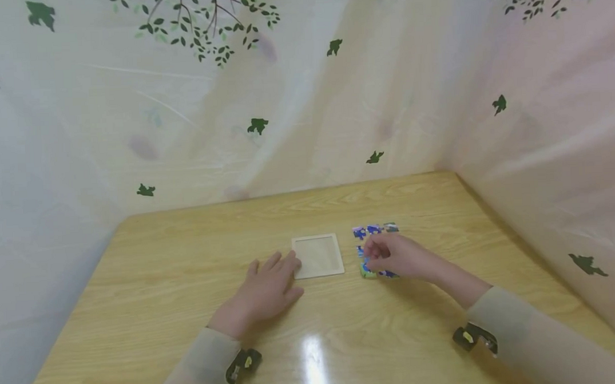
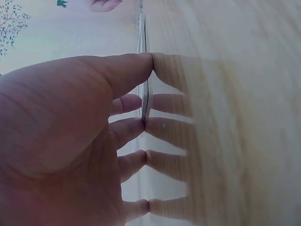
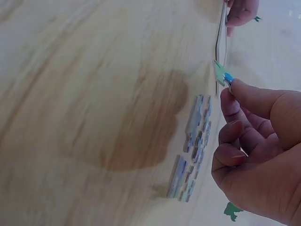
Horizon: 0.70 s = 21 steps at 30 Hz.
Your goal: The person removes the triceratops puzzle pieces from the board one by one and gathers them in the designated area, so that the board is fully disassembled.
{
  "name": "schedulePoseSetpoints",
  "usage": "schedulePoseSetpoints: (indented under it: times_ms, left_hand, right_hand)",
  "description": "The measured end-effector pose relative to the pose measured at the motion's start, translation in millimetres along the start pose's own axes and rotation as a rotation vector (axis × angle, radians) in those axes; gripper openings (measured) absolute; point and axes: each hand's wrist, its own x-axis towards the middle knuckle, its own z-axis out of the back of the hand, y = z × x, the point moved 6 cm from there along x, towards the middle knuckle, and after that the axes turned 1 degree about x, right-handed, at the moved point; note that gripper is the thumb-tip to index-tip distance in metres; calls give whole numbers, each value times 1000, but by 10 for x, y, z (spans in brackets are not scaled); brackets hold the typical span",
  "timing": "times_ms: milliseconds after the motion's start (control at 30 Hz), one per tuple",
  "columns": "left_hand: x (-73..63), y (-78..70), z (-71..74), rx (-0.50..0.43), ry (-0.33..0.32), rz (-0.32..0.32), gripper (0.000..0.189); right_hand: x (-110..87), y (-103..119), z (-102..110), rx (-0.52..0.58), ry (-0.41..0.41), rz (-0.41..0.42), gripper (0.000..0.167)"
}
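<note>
My left hand (image 1: 267,290) lies with fingers spread on the table, its fingertips at the left side of a shallow, pale square puzzle tray (image 1: 318,258). The left wrist view has the fingertips touching the tabletop and the tray's thin edge (image 2: 146,101) beside them. Between thumb and index finger, my right hand (image 1: 405,257) pinches a green and blue jigsaw piece (image 3: 220,74), raised over the table. Below and around that hand are several loose jigsaw pieces (image 1: 374,229) in rows, partly hidden by it in the head view.
The wooden table (image 1: 187,266) reaches back to a pale curtain (image 1: 294,129) printed with leaves, which also closes off the right side. Each forearm carries a dark wrist camera, the left one (image 1: 243,365) and the right one (image 1: 475,337).
</note>
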Motion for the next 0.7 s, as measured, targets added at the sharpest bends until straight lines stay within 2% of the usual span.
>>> schedulePoseSetpoints:
  times_ms: [500,700]
  left_hand:
    - [19,16,-11,10,-3,7,57]
    - [9,12,-18,1,-4,6,56]
  right_hand:
    - [-35,-63,-97,-99,-28,0,11]
    - [-38,-83,-118,-107,-30,1,9]
